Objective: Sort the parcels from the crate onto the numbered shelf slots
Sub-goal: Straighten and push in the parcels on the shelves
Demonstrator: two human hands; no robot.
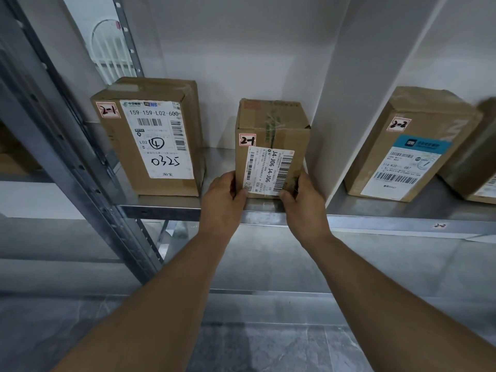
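Left hand (224, 196) and right hand (303, 200), each grip clamped on a small parcel (271, 130) marked 2-1, hold it on the shelf (161, 208) beside a larger parcel (150, 146); release likely follows.

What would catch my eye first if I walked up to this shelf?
Most likely the left hand and right hand gripping the lower corners of a small parcel tagged 2-1, at the front edge of the metal shelf, mid-picture. To its left stands a taller box, also tagged 2-1, with 0325 handwritten on its label. Past a white divider on the right stands a third box tagged 2-2.
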